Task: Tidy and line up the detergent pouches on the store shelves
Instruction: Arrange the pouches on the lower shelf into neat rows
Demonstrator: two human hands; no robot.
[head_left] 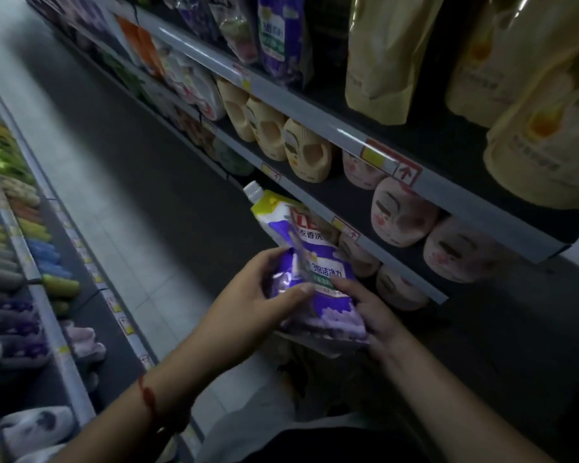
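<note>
The fingers [274, 259] of the left hand [248, 295] are curling over the upper left side of the purple pouch [315, 272], and its thumb is pressing on the printed front. The right hand [368, 309] is gripping the lower right corner, thumb on the front. The pouch is hanging in the air in front of the lower shelf edge [381, 252], tilted, its white spout [253, 190] pointing up and to the left, touching no shelf. I am judging that the pouch is being carried to its row. To do this well, the hands should be turning it upright and supporting the soft bottom. The pink bottles [401, 212] standing near are easy to knock.
</note>
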